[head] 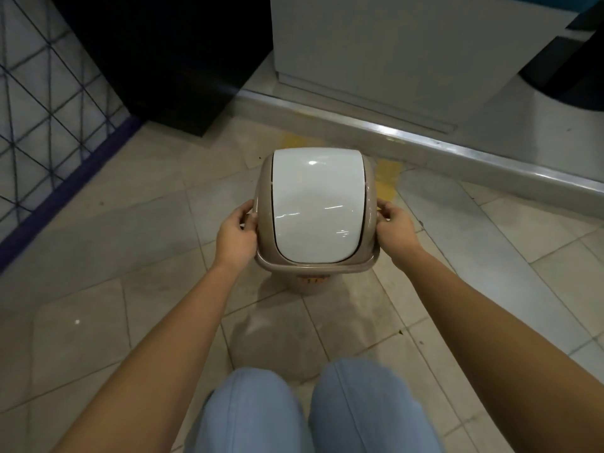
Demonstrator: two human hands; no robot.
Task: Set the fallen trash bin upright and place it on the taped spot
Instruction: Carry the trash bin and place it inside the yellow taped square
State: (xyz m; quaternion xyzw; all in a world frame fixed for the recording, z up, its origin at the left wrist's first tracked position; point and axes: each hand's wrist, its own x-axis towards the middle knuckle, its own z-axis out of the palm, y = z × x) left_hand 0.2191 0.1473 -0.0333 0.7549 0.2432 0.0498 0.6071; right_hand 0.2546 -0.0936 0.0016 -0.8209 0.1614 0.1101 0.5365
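The trash bin is beige with a white swing lid and stands upright in the middle of the view, seen from above. My left hand grips its left rim and my right hand grips its right rim. Yellow tape shows on the tiled floor just beyond and to the right of the bin; another yellow strip peeks out behind it. The bin hides most of the taped spot, and I cannot tell whether its base touches the floor.
A raised metal threshold runs diagonally behind the bin, with a white cabinet above it. A black panel stands at the back left and a wire grid at the far left. My knees are at the bottom.
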